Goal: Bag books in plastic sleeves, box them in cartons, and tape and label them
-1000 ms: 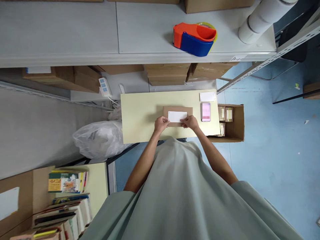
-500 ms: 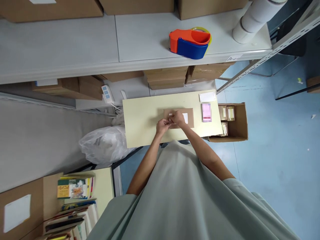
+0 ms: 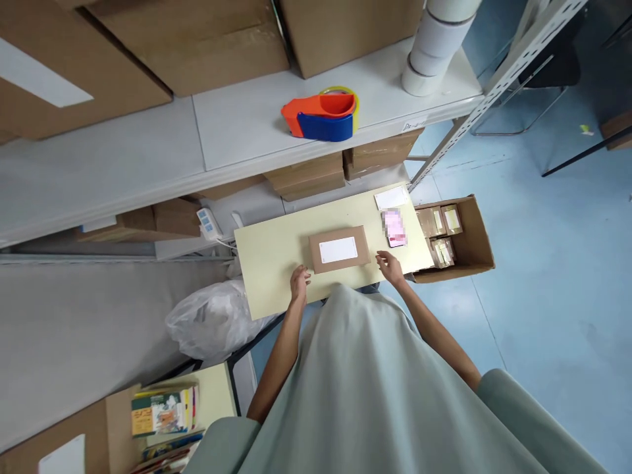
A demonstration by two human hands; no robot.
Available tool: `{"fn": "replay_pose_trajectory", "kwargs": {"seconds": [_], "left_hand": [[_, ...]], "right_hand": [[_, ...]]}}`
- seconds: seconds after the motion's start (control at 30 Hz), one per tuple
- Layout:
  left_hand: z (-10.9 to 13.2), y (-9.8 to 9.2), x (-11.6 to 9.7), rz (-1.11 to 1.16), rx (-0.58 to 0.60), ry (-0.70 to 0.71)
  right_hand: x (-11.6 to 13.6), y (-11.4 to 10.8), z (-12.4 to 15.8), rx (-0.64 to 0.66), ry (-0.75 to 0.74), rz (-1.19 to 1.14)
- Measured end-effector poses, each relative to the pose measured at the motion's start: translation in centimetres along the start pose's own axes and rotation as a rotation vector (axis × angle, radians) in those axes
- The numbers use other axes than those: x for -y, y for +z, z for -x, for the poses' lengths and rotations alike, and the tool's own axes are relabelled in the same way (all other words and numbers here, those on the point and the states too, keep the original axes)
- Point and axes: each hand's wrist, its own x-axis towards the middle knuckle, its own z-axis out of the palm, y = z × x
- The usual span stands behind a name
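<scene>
From my remote seat I take the brown parcel (image 3: 363,247) as my landmark; it lies flat and slightly turned on the pale yellow surface (image 3: 266,276), a white label (image 3: 338,250) on its upper face. The left hand (image 3: 299,284) is just beside the parcel's near left corner, half open, fingers loosely curled with a modest gap to the thumb; I cannot tell whether its fingertips brush that corner or the surface. The right hand (image 3: 390,267) is just off the parcel's right end, apart from it, opened to a narrow, relaxed spread, fingertips turned toward the parcel; whether it rests on the surface I cannot tell.

Right of the parcel, beyond the right hand, I see a phone (image 3: 394,228) with a blurred pink screen; a white slip (image 3: 391,197) lies farther past the parcel on that side; farther right still stands an open carton (image 3: 474,240) with small boxes (image 3: 451,220) inside. Beyond the parcel, up on the grey shelf (image 3: 237,131), sits an orange and blue tape dispenser (image 3: 320,118); well left of the parcel is a clear plastic bag (image 3: 210,319).
</scene>
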Motion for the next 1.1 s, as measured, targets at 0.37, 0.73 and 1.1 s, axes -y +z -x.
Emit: {"fn": "replay_pose_trajectory", "kwargs": {"seconds": [0.37,0.73,1.1], "left_hand": [[4.4,2.0,-1.0,0.134,0.008,0.132],[10.5,7.2,-0.1,0.111,-0.124,0.042],[13.3,7.6,2.1,0.046,-0.124,0.066]], "right_hand": [[0.2,-2.9,1.6,0.028,-0.227,-0.182],[-1.9,-7.6,1.7,0.161,-0.186,0.052],[-4.1,-7.7,4.7,0.172,-0.245,0.078]]}}
